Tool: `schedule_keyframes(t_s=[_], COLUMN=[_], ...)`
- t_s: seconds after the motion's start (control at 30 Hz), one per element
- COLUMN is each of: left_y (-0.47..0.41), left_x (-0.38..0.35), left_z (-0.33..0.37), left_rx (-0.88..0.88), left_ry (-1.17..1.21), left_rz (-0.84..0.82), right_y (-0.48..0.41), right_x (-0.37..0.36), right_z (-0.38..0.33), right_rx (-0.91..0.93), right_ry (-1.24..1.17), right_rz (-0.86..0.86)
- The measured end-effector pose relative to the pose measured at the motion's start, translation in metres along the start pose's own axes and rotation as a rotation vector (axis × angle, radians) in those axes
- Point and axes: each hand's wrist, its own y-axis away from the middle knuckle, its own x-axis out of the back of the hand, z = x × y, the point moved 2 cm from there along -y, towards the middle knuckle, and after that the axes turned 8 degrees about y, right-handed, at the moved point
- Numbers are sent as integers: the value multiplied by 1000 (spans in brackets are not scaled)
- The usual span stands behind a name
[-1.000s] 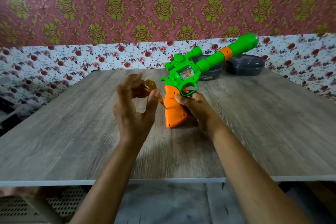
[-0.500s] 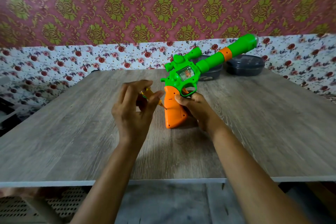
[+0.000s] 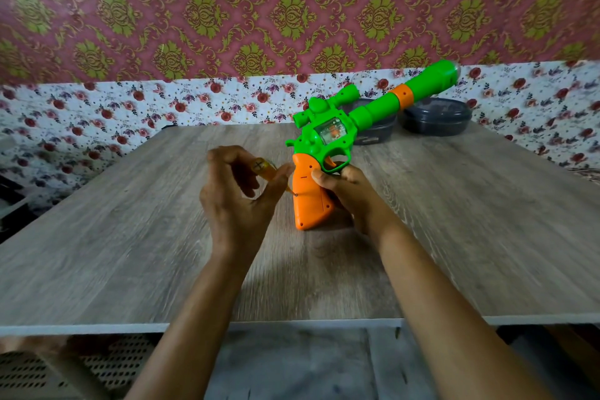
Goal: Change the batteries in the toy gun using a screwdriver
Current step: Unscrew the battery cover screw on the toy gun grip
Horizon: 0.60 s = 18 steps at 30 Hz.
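Two-handed, working on the toy gun [image 3: 328, 140] near the middle of the wooden table [image 3: 130, 237]. Standing the gun on the butt of its orange grip [image 3: 308, 204], with the green barrel slanting up and away toward two o'clock. Gripping that grip from its three o'clock side with the right hand [image 3: 354, 198]: thumb lying across the near face, fingers curling round behind, just below the trigger guard. Pinching a small screwdriver [image 3: 264, 168] by its amber handle with the left hand [image 3: 237, 204], at nine o'clock of the grip, thumb and bent fingers closing round the handle, cross-marked end facing up. Slanting the shaft down toward four o'clock and resting its tip against a small dark spot on the grip's nine o'clock edge, about halfway up, too small for telling screw from hole. Holding both forearms over the near table edge, at six o'clock. Sharing the table's far end, at one o'clock, with a dark container [image 3: 373, 135] partly hidden behind the barrel and a second dark container [image 3: 435, 117] just beside it at three o'clock. Facing, at twelve o'clock, a wall [image 3: 292, 10] papered in small flowers low down and red-and-gold damask above.
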Motion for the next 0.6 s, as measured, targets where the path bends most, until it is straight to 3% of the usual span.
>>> schedule_keyframes(t_s=[0.17, 0.33, 0.6], left_y=[2, 0, 0], left_x=[-1, -2, -1], left_z=[2, 1, 1], left_rx=[-19, -145, -178], left_ry=[70, -47, -62], left_rz=[-25, -63, -79], right_y=[2, 3, 3], right_x=[1, 1, 1], right_z=[0, -2, -2], right_rx=[-15, -15, -21], right_ry=[23, 16, 26], right_rz=[4, -6, -2])
